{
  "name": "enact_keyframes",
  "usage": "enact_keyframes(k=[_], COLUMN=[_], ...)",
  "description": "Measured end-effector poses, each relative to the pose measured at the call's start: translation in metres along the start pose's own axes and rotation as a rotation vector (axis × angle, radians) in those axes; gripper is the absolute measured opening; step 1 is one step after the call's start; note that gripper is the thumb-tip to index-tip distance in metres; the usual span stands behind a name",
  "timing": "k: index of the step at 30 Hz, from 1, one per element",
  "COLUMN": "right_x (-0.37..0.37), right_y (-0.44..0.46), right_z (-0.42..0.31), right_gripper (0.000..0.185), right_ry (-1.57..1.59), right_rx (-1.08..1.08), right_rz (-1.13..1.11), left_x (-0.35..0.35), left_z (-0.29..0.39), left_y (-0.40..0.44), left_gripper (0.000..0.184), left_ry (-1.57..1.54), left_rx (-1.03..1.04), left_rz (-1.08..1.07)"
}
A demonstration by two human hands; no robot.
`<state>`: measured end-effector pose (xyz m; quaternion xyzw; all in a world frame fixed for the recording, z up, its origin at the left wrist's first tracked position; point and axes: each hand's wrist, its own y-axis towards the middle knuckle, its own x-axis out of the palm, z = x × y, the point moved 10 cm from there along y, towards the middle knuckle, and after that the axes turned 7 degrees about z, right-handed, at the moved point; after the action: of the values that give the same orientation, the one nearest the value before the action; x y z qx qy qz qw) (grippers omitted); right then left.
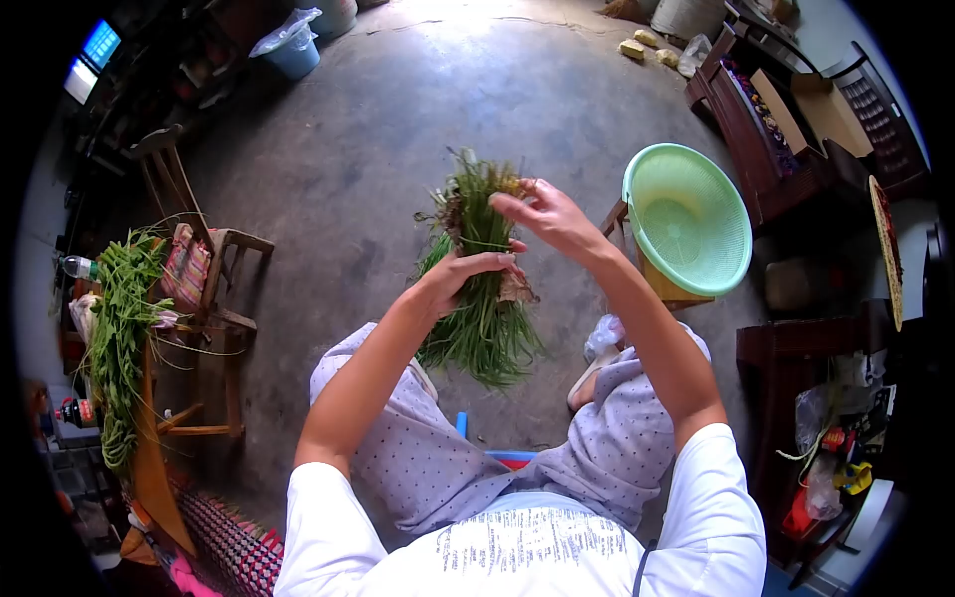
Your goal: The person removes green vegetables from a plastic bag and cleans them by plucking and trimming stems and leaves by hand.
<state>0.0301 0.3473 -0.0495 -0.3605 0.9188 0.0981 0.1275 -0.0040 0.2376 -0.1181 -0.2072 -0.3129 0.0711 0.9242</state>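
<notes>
A bundle of long thin green stalks (489, 333) hangs upright in front of me, its roots or withered tips at the top and green leaves spreading below. My left hand (468, 274) is wrapped round the middle of the bundle. Near its top right, the fingers of my right hand (542, 211) pinch at the brownish, withered part. Behind the bundle, lower left, more green leaves show. A pale reddish-brown scrap (519, 287) sits against the bundle just below my left hand.
A green plastic basket (688, 219) rests on a wooden stool (668, 284) at the right. At the left, leafy greens (124, 338) lie on a wooden surface beside a small chair (204, 249). A blue bucket (293, 58) stands at the back left. Dark wooden furniture (736, 109) is at the right.
</notes>
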Motion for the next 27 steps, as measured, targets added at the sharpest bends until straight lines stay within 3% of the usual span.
enact_keyframes(k=[1,3,4,5,7,10,13,14,21,25,27], right_x=[-0.006,-0.019,-0.017,-0.010,0.000,0.009,-0.004,-0.008,-0.029,-0.024,-0.014], right_y=[-0.006,-0.019,-0.029,-0.041,-0.057,-0.064,-0.051,-0.048,-0.046,-0.047,-0.048], right_z=[0.008,0.027,0.038,0.039,0.003,0.019,0.044,0.054,0.068,0.073,0.072], right_gripper=[0.048,0.046,0.032,0.032,0.023,0.013,0.012,0.012,0.021,0.023,0.024], right_ry=[-0.002,0.208,0.121,0.128,0.110,0.098,0.240,0.382,0.421,0.498,0.701], right_rx=[0.011,0.118,0.118,0.138,-0.087,-0.031,0.071,0.158,0.216,0.245,0.301], right_rz=[-0.001,0.025,-0.040,-0.052,-0.082,-0.115,-0.149,-0.151,-0.275,-0.254,-0.234], left_x=[0.003,0.003,0.005,0.004,-0.003,-0.011,-0.025,-0.030,-0.048,-0.046,-0.036], left_z=[0.000,0.004,0.008,0.010,0.003,0.004,-0.004,-0.004,0.002,-0.017,-0.026], left_y=[0.000,0.003,0.002,0.001,0.006,0.009,0.016,0.015,0.014,0.016,0.018], left_gripper=[0.033,0.040,0.041,0.042,0.044,0.043,0.040,0.038,0.038,0.041,0.042], left_ry=[-0.106,-0.028,-0.057,-0.087,-0.119,-0.128,-0.150,-0.174,-0.053,-0.081,-0.130], left_rx=[0.001,0.056,0.085,0.110,0.030,0.093,-0.003,-0.009,0.097,-0.034,-0.092], left_rz=[-0.022,-0.011,0.003,0.023,0.086,0.120,0.074,0.154,0.238,0.192,0.195])
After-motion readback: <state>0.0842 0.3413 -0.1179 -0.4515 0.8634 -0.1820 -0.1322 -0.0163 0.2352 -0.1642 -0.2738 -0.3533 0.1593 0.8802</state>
